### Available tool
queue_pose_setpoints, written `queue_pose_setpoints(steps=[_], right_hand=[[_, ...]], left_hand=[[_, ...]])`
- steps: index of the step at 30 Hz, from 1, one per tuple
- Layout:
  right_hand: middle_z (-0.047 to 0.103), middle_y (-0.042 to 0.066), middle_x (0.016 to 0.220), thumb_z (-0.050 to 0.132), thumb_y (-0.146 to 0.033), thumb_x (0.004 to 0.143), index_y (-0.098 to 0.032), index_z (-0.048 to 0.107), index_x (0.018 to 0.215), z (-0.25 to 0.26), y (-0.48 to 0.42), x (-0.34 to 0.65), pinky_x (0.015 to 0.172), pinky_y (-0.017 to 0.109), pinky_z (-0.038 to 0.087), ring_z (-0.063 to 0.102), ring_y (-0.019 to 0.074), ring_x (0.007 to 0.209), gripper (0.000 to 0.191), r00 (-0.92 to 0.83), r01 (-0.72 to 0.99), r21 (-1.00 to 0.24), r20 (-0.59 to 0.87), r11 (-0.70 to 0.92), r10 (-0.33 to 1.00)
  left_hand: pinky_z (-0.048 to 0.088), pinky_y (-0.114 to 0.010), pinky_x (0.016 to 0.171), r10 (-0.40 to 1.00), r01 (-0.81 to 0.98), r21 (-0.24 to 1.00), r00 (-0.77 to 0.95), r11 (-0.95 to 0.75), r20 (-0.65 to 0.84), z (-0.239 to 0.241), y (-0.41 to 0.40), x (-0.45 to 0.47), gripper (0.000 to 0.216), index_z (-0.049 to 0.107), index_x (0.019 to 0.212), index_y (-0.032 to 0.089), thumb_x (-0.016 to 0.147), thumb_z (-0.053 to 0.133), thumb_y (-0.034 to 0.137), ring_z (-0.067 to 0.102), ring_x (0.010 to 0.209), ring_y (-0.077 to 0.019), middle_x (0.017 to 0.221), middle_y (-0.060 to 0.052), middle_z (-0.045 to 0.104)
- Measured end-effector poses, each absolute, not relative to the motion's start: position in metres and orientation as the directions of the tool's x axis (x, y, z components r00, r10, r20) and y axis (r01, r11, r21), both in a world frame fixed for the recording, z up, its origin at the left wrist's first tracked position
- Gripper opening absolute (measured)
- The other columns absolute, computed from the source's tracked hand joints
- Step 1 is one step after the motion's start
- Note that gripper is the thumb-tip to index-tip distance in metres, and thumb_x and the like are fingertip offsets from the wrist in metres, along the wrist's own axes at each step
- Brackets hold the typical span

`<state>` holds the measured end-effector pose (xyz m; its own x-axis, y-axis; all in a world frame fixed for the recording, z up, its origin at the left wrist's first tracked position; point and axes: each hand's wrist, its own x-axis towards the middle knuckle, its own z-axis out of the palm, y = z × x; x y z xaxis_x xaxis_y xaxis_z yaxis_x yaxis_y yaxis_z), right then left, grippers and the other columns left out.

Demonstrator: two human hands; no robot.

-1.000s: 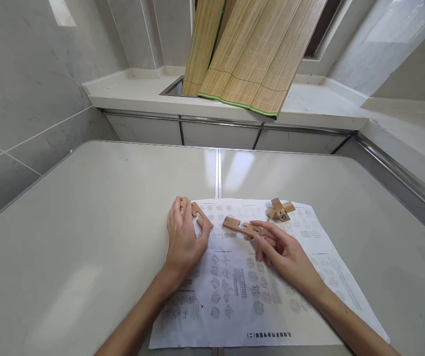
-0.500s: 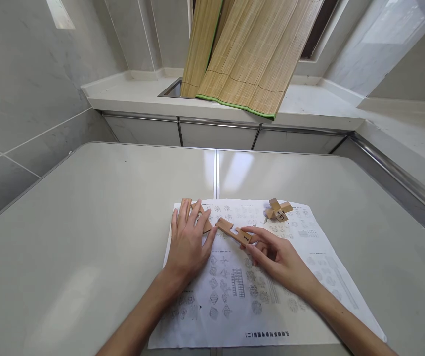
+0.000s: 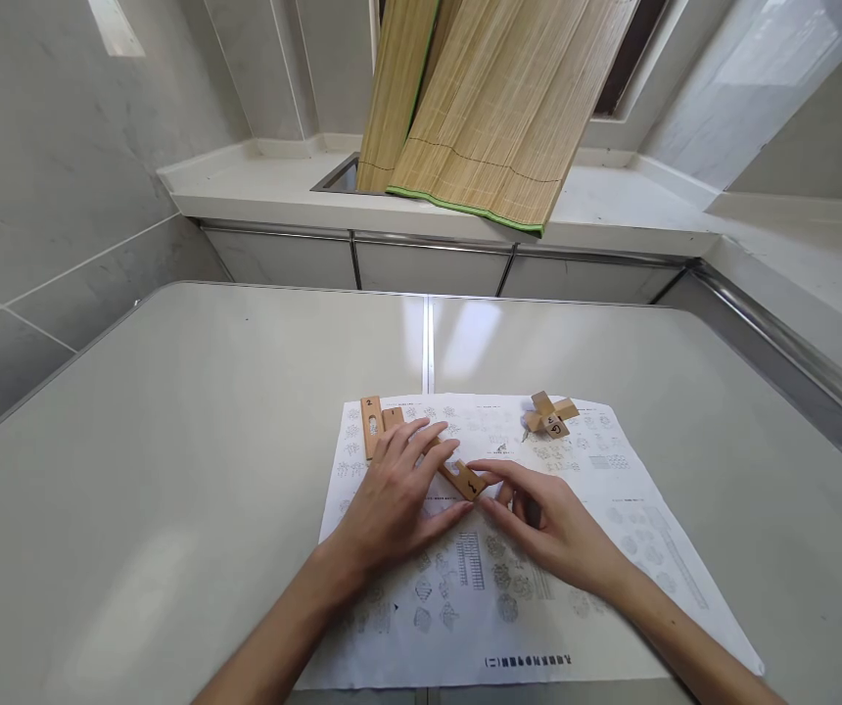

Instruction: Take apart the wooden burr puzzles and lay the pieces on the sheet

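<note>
A printed sheet of puzzle diagrams (image 3: 597, 578) lies on the pale table (image 3: 171, 411). My left hand (image 3: 398, 494) rests flat on it, fingers spread over a notched wooden piece (image 3: 463, 480) marked with a number. My right hand (image 3: 545, 519) touches that piece's right end with its fingertips. Two more wooden pieces (image 3: 378, 424) lie side by side just past my left fingers; one is marked 2. An assembled wooden cross (image 3: 551, 416) sits at the sheet's far right corner, apart from both hands.
A seam (image 3: 428, 338) runs down the table's middle. Behind the table is a white counter (image 3: 612, 211) with a sink (image 3: 344, 176), and bamboo mats (image 3: 494, 108) lean over it. Grey tiled walls stand left and right.
The numbered piece has slid left and toward me under my right fingertips. My left hand came off the two far pieces and spread over the numbered piece's left end.
</note>
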<state>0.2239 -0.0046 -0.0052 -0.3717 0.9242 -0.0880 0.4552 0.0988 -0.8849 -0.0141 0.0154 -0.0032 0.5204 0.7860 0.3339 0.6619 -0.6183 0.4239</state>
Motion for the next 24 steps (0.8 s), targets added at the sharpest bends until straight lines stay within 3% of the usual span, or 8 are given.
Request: queue_pose_setpoints(steps=[7, 14, 20, 24], right_hand=[[0.064, -0.001, 0.075, 0.058, -0.046, 0.104, -0.027, 0.068, 0.132, -0.002, -0.005, 0.222, 0.056, 0.028, 0.044, 0.052, 0.0149, 0.056, 0.035, -0.406, 0.452, -0.881, -0.065, 0.139, 0.911], [0.061, -0.001, 0.075, 0.057, -0.043, 0.104, -0.028, 0.070, 0.124, 0.000, -0.005, 0.223, 0.055, 0.028, 0.043, 0.050, 0.0144, 0.055, 0.029, -0.410, 0.472, -0.869, -0.069, 0.147, 0.909], [0.062, 0.000, 0.074, 0.056, -0.046, 0.104, -0.028, 0.071, 0.117, -0.001, -0.005, 0.223, 0.055, 0.029, 0.041, 0.050, 0.0159, 0.057, 0.027, -0.365, 0.455, -0.883, -0.068, 0.114, 0.929], [0.063, 0.000, 0.070, 0.056, -0.047, 0.104, -0.027, 0.071, 0.112, -0.002, -0.005, 0.223, 0.058, 0.030, 0.044, 0.053, 0.0177, 0.060, 0.027, -0.303, 0.399, -0.915, -0.074, 0.056, 0.950]], left_hand=[[0.039, -0.059, 0.120, 0.813, 0.701, 0.413, 0.488, -0.582, 0.317, -0.004, 0.015, -0.014, 0.046, 0.060, 0.136, 0.022, 0.092, 0.067, 0.032, 0.048, 0.144, -0.0359, 0.149, -0.014, 0.060], [0.029, -0.063, 0.128, 0.838, 0.761, 0.361, 0.442, -0.539, 0.319, -0.011, 0.016, -0.015, 0.044, 0.056, 0.142, 0.014, 0.099, 0.053, 0.021, 0.036, 0.156, -0.0366, 0.158, -0.017, 0.052], [0.027, -0.065, 0.129, 0.853, 0.807, 0.319, 0.388, -0.497, 0.348, -0.015, 0.018, -0.019, 0.049, 0.057, 0.141, 0.015, 0.097, 0.041, 0.002, 0.025, 0.161, -0.0331, 0.162, -0.014, 0.049], [0.034, -0.063, 0.126, 0.842, 0.793, 0.337, 0.371, -0.507, 0.392, -0.016, 0.018, -0.020, 0.044, 0.060, 0.136, 0.012, 0.098, 0.041, 0.000, 0.036, 0.156, -0.0326, 0.154, -0.016, 0.056]])
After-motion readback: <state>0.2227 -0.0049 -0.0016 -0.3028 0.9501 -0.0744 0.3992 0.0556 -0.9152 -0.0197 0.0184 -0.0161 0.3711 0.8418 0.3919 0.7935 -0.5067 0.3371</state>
